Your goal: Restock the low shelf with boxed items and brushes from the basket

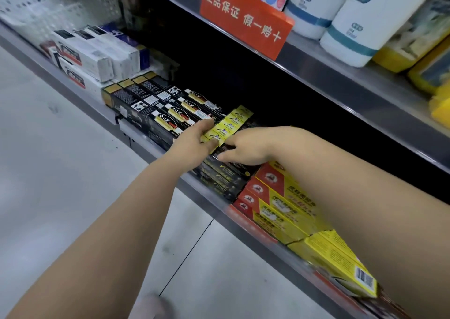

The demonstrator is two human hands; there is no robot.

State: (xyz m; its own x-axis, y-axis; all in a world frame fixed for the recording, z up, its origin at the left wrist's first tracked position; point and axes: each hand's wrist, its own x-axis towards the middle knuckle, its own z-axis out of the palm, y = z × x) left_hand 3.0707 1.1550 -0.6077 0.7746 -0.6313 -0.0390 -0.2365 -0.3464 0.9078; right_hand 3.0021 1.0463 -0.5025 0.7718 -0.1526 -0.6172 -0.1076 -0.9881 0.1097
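Left hand [194, 137] pinches the yellow boxes [231, 124] mid low shelf [211, 201], between black boxes [170, 114] left and red-yellow boxes [280, 204] right. Right hand [246, 145] against them; grip unclear.

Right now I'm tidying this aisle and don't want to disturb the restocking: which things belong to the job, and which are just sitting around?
Job: left hand gripping the yellow-ended boxes; right hand resting on the black boxes beneath; low shelf.
Just there: orange sign; white bottles on the upper shelf; red-and-yellow boxes; white boxes.
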